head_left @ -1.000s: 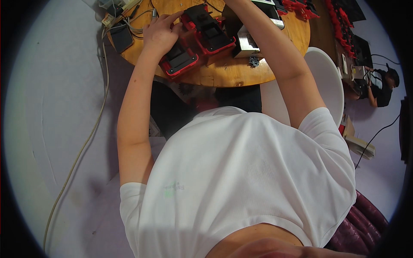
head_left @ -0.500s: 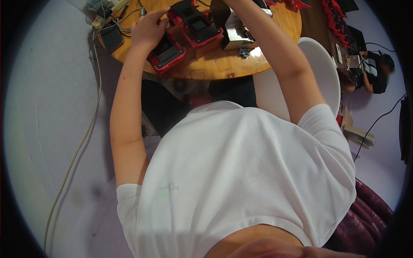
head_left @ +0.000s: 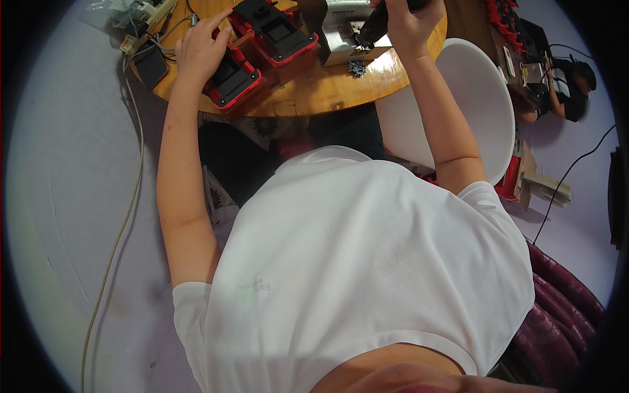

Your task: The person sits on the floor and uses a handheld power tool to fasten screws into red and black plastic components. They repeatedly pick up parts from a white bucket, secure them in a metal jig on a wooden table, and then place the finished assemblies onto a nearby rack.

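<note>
My right hand [head_left: 414,29] is closed around a black handheld tool that looks like an electric screwdriver [head_left: 375,27]. The tool's lower end points at a silver metal box-shaped device [head_left: 335,47], and I cannot tell whether they touch. A small heap of screws [head_left: 357,69] lies in front of that device. At the left, my left hand [head_left: 200,56] rests with its fingers stretched out along a red and black casing [head_left: 236,82]. Beside it stands a second red and black casing [head_left: 283,39], its dark recessed side up.
The round wooden table [head_left: 334,92] has a curved near edge. Cables and a power strip [head_left: 154,16] crowd its left side, next to a dark flat box [head_left: 151,65]. A white tub-shaped chair [head_left: 478,111] stands at the right. Further off, another person [head_left: 570,88] sits.
My right hand has come back nearer from the table's far side, bringing the black screwdriver into view over the silver device. My left hand stays at the red and black casing.
</note>
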Tool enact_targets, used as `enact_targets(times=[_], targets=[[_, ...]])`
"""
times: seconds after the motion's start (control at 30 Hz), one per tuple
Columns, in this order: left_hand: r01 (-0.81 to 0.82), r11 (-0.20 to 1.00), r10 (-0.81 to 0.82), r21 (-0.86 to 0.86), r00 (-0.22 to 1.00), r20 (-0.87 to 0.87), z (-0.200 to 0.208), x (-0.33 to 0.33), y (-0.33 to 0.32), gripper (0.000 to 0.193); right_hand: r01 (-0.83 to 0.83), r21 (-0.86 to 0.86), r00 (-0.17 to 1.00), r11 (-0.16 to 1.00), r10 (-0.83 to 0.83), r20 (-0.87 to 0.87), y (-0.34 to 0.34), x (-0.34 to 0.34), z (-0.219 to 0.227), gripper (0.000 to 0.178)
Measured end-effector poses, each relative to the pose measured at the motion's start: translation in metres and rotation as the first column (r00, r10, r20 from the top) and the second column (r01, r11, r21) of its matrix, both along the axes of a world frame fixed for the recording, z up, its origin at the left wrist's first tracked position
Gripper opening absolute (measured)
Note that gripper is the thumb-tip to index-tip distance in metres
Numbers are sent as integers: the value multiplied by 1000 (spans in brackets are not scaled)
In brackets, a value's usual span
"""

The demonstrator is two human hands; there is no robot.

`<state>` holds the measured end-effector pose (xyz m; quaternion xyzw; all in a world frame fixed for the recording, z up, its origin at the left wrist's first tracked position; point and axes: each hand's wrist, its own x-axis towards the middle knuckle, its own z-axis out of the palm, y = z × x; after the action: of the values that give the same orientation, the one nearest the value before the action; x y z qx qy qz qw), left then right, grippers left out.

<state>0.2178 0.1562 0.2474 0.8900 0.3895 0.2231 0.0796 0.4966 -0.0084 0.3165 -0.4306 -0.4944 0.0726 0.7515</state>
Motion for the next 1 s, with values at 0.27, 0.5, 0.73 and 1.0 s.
enact_targets(times=[0.27,0.5,0.73,1.0], targets=[[-35,999,35,-13,999,-26,-1,1,2,45,-218,-147,976,965,212,-56,21,-13,44,25],[-50,998,49,39,999,18,0,2,-3,49,-378,341,905,861,421,-59,113,-91,60,30],[-95,995,95,-3,994,-59,7,3,-7,49,-421,260,898,869,439,-13,160,-120,39,24],[-143,989,141,-21,986,-85,10,4,-13,49,-290,252,951,923,248,186,179,-125,33,27]])
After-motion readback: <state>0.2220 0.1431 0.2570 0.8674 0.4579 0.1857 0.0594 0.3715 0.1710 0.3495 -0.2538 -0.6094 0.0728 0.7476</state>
